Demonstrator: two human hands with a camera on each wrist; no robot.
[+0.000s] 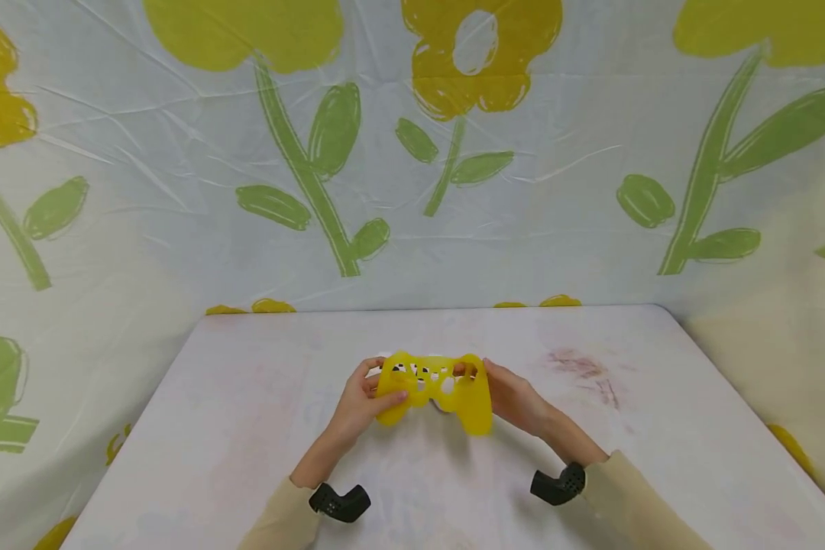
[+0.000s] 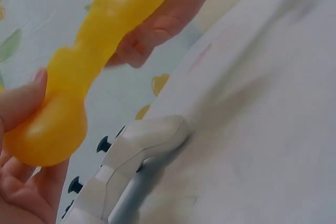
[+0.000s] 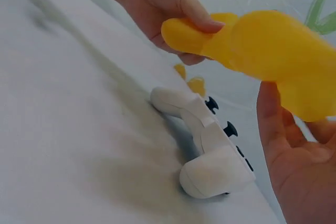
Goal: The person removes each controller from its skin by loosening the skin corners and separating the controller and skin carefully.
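Note:
A yellow game controller cover (image 1: 477,409), soft-looking and full of cut-outs, is held up over the table by both hands. On its left grip, the left hand (image 1: 353,405) pinches with the thumb in front and the fingers behind. The right hand (image 1: 520,401) holds the other end, and some of its fingers show through the cut-outs. Below the cover a white game controller (image 2: 149,136) with black thumbsticks lies on the table, apart from both hands. From the head view the cover hides most of this controller.
The pale table (image 1: 234,443) has reddish smudges (image 1: 580,365) on its right half. Behind and beside it hangs a white cloth (image 1: 199,191) with yellow flowers and green stems. A black wrist camera (image 1: 340,504) sits at the left cuff, another black one (image 1: 558,484) at the right.

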